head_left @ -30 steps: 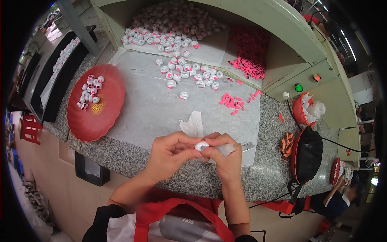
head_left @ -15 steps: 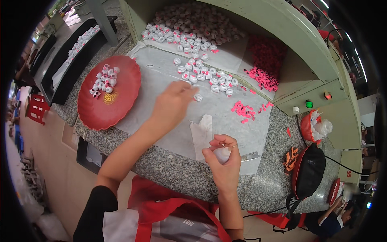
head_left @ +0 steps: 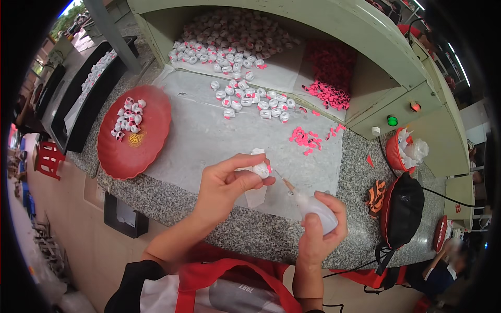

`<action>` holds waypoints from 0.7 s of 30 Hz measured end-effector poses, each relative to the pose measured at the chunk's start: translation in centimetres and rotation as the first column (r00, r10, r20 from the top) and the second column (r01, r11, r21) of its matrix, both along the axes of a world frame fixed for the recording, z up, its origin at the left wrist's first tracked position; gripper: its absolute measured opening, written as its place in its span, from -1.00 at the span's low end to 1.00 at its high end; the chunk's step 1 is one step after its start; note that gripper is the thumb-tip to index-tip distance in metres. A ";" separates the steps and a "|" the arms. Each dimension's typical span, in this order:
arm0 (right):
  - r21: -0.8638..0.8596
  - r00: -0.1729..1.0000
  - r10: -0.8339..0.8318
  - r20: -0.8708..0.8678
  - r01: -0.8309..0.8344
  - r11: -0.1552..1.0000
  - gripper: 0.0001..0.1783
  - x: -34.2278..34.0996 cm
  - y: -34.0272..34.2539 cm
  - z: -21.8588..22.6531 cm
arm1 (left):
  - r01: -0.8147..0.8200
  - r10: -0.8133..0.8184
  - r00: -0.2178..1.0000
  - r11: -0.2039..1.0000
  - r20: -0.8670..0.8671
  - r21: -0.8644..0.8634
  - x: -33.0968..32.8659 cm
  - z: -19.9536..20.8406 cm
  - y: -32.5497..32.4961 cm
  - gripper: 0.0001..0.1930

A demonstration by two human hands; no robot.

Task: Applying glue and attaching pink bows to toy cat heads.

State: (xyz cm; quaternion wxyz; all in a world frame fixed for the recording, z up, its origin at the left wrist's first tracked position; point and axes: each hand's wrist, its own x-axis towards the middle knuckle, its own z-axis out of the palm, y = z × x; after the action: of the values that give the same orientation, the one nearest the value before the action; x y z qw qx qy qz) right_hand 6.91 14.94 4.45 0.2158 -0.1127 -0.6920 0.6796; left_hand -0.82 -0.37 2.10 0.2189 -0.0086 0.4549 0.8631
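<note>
Between the thumb and fingers of my left hand (head_left: 222, 185) is a small white round piece (head_left: 260, 170) with a pink patch on its right side. My right hand (head_left: 317, 235) is wrapped round a translucent squeeze bottle (head_left: 324, 215), tilted so that its thin needle tip points up and left, close to the piece. Whether the tip touches it I cannot tell. Under my left hand lies a crumpled strip of white paper (head_left: 255, 197). Several similar white pieces (head_left: 253, 98) and small flat pink pieces (head_left: 304, 139) are spread on the sheet beyond.
A red scalloped plate (head_left: 154, 109) with white-and-pink pieces stands on the left. Heaps of white (head_left: 229, 31) and pink pieces (head_left: 330, 65) fill the green shelf unit (head_left: 365, 28) behind. At right are a red basket (head_left: 395, 151), a black bag (head_left: 407, 208) and another person (head_left: 436, 276).
My left hand has picked a white piece off the sheet and brought it nearer. The bottle in my right hand has moved right and turned its needle tip toward that piece.
</note>
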 end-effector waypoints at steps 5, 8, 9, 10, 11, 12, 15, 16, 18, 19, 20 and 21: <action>0.357 0.989 0.000 -0.147 0.053 0.933 -0.73 1.2 -2.1 0.3 | -0.199 0.072 0.848 0.962 -0.526 -0.189 0.9 -0.6 -0.5 -0.66; 0.404 0.987 0.053 -0.150 0.012 0.915 -0.76 1.2 -2.4 0.1 | -0.195 0.104 0.878 0.969 -0.467 -0.152 1.1 -0.4 -0.7 -0.67; 0.405 0.987 0.059 -0.150 0.007 0.914 -0.76 1.0 -2.3 0.0 | -0.177 0.095 0.885 0.974 -0.456 -0.141 1.2 -0.4 -0.8 -0.67; 0.463 0.970 0.080 -0.230 0.036 0.886 -0.75 0.4 -2.3 0.0 | -0.179 0.097 0.884 0.974 -0.456 -0.140 1.2 -0.5 -0.9 -0.67; 0.516 0.946 0.106 -0.307 0.072 0.854 -0.74 0.1 -2.2 0.0 | -0.172 0.093 0.888 0.975 -0.450 -0.138 1.2 -0.6 -0.9 -0.67; 0.514 0.946 0.105 -0.308 0.073 0.854 -0.74 0.0 -2.2 -0.1 | -0.164 0.088 0.892 0.977 -0.444 -0.136 1.2 -0.6 -0.9 -0.68; 0.527 0.943 0.106 -0.317 0.082 0.846 -0.75 0.1 -1.9 -0.1 | -0.159 0.078 0.887 0.977 -0.456 -0.142 1.3 -0.4 -0.7 -0.68; 0.528 0.946 0.104 -0.307 0.078 0.846 -0.75 0.2 -1.8 -0.2 | -0.156 0.074 0.887 0.977 -0.456 -0.146 1.4 -0.4 -0.6 -0.68; 0.526 0.950 0.096 -0.297 0.078 0.847 -0.75 0.3 -1.5 -0.4 | -0.157 0.070 0.887 0.975 -0.457 -0.155 1.4 -0.3 -0.3 -0.68; 0.524 0.953 0.097 -0.286 0.071 0.849 -0.75 0.3 -1.4 -0.4 | -0.153 0.064 0.887 0.975 -0.458 -0.159 1.4 -0.3 -0.2 -0.68; 0.523 0.957 0.097 -0.274 0.064 0.850 -0.75 0.4 -1.2 -0.3 | -0.152 0.061 0.887 0.975 -0.457 -0.163 1.4 -0.3 -0.1 -0.68; 0.519 0.957 0.092 -0.275 0.068 0.852 -0.75 0.3 -1.2 -0.3 | -0.151 0.058 0.888 0.974 -0.457 -0.168 1.4 -0.3 0.1 -0.68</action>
State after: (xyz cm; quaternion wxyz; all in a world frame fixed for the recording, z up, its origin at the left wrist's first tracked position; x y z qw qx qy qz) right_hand 7.23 13.75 4.18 0.3330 0.0556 -0.8121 0.4759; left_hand 0.56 -0.31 1.81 0.0590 0.1446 0.5758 0.8025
